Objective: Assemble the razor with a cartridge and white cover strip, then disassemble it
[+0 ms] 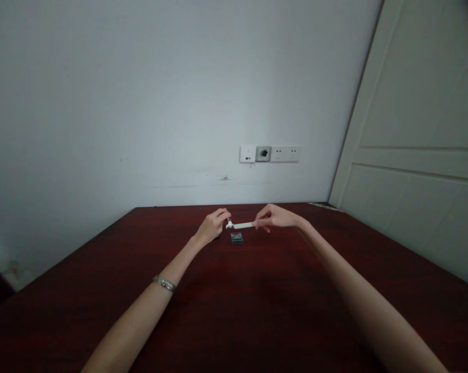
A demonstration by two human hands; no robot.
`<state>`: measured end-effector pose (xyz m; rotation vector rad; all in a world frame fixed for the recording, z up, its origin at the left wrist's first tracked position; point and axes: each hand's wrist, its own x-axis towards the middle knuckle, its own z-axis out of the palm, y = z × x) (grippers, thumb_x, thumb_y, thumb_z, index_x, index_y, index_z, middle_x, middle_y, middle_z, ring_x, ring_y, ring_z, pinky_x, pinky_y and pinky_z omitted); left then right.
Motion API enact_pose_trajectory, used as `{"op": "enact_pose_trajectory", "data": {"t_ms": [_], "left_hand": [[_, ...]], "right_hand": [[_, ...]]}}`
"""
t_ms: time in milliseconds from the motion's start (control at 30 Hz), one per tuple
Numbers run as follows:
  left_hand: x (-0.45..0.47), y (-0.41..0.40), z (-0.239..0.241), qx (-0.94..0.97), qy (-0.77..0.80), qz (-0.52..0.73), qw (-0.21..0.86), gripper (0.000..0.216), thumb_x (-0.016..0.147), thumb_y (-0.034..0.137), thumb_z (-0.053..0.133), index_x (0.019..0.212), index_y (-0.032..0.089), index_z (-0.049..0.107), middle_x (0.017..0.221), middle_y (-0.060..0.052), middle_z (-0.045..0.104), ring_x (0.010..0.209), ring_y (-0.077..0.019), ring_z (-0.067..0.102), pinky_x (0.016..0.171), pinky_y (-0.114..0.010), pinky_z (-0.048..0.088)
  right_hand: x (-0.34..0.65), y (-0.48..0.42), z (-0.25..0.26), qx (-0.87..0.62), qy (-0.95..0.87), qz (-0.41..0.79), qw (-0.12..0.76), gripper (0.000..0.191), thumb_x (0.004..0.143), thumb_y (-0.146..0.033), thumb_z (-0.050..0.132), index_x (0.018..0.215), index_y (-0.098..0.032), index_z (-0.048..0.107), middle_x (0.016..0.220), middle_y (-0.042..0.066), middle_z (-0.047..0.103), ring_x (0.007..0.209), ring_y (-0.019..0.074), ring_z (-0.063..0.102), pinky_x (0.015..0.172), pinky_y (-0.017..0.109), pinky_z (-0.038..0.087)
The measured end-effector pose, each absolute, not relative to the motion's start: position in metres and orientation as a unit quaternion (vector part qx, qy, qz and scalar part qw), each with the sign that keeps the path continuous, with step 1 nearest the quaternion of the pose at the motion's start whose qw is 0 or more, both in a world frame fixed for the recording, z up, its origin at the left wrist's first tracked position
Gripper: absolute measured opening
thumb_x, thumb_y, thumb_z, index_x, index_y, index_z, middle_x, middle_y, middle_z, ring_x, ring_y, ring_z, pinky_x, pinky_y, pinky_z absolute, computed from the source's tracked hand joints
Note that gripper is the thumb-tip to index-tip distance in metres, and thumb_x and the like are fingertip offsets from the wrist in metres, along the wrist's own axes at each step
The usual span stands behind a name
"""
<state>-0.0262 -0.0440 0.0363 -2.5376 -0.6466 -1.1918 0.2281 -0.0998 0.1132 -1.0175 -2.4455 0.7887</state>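
My left hand (213, 226) is closed in a pinch on a small white piece (229, 224) with a darker, purplish part near the fingertips. Its kind is too small to tell. From that piece a narrow whitish strip (243, 225) runs almost level to the right, its left end meeting or nearly touching it. The thumb and fingers of my right hand (273, 216) pinch the strip's right end. Just below, a small clear box (237, 238) with something green and pink in it rests on the table. A dark object, mostly hidden, lies beneath my left hand.
The dark red wooden table (234, 311) reaches back to a pale wall (179, 103). Sockets and switch plates (270, 154) are set in the wall above its far edge. A pale panelled door (420, 129) stands along the right side. A thin flat strip (324, 206) lies at the far right corner.
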Motion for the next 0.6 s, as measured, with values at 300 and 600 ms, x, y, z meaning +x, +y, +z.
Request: {"op": "enact_pose_trajectory", "data": {"t_ms": [300, 600], "left_hand": [[-0.024, -0.048, 0.038, -0.877, -0.229, -0.398, 0.141, 0.03, 0.077, -0.001, 0.043, 0.097, 0.015, 0.058, 0.102, -0.01, 0.059, 0.103, -0.0184, 0.057, 0.084, -0.031, 0.049], [-0.028, -0.047, 0.037, -0.87, -0.214, -0.421, 0.139, 0.029, 0.08, 0.0, 0.04, 0.098, 0.014, 0.058, 0.103, -0.012, 0.059, 0.105, -0.0182, 0.056, 0.087, -0.032, 0.049]], "right_hand": [[0.207, -0.108, 0.115, -0.344, -0.873, 0.265, 0.223, 0.035, 0.077, -0.045, 0.054, 0.072, -0.013, 0.068, 0.048, -0.001, 0.053, 0.047, 0.0089, 0.044, 0.051, 0.023, 0.031], [0.229, -0.098, 0.106, -0.388, -0.854, 0.263, 0.225, 0.037, 0.075, -0.047, 0.055, 0.07, -0.013, 0.069, 0.046, -0.001, 0.052, 0.046, 0.0091, 0.044, 0.05, 0.023, 0.031]]}}
